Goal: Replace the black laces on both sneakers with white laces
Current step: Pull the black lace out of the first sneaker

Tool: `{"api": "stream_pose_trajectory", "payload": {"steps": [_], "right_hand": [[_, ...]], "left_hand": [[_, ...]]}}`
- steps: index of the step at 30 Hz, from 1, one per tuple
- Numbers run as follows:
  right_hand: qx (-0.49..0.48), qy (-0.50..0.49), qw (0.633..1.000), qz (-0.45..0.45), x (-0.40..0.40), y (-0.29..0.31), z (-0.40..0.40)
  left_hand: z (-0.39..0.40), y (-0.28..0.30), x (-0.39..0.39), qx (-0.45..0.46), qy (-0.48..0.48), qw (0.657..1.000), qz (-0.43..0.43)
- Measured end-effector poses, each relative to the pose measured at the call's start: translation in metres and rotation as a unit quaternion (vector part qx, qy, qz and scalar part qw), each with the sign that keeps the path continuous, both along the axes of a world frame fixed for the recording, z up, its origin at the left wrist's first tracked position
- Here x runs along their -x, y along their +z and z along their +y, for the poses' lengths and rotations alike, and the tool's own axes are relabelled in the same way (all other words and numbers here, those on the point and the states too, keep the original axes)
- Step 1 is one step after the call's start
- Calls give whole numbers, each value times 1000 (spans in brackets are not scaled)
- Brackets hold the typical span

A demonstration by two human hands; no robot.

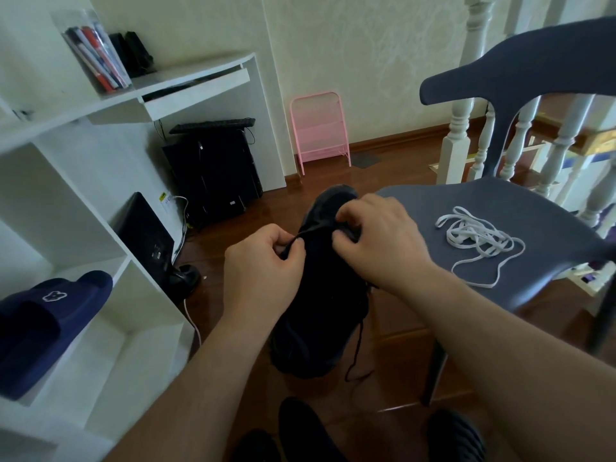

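Pinching a strand of black lace [311, 232] between thumb and curled fingers, the left hand [263, 261] is seen beside the black sneaker [320, 295], which is held up over the wooden floor [393, 315] between both hands. The right hand [376, 233] is curled over the sneaker's upper near the toe, its fingertips bent onto the lacing; what they pinch cannot be told. White laces [476, 238] are heaped loose on the grey chair [533, 208] just right, a lace end trailing below the sneaker.
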State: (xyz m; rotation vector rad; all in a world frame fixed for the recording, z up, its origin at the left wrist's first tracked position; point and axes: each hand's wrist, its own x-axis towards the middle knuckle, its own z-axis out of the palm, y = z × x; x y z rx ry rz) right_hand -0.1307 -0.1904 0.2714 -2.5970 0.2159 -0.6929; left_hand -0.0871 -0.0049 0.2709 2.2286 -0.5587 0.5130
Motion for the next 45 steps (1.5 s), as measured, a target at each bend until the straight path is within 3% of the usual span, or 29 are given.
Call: {"api": "stream_pose_trajectory", "payload": {"steps": [8,15,19,24,34,37,40,43,45], "right_hand": [[45,22,999,9,-13,-10,0],[-142,-128,979,66,-7,-15,-59],[-158,-77,982,72,-1,-11,-49],[-26,58,998,-3,-1,-9,-9],[77,24,997,-2,-14,-17,-5],[16,-30,999,30,-12,-10,-17],[-46,-128,981,142,-11,-13,-59],[-82,-114,956,256,-1,-18,-79],[-88,-80,963,240,0,-15,-74]], "left_hand": [[-1,-8,0,-32,1,999,19],[14,0,-13,-2,39,999,33],[10,-6,-9,-29,28,999,32],[1,-4,-3,-20,10,999,29],[-1,-6,-4,-36,11,998,43],[3,-3,-7,-27,25,998,48],[12,0,-12,-12,36,999,35],[14,-3,-11,-32,37,998,34],[12,-4,-11,-43,39,998,38]]}}
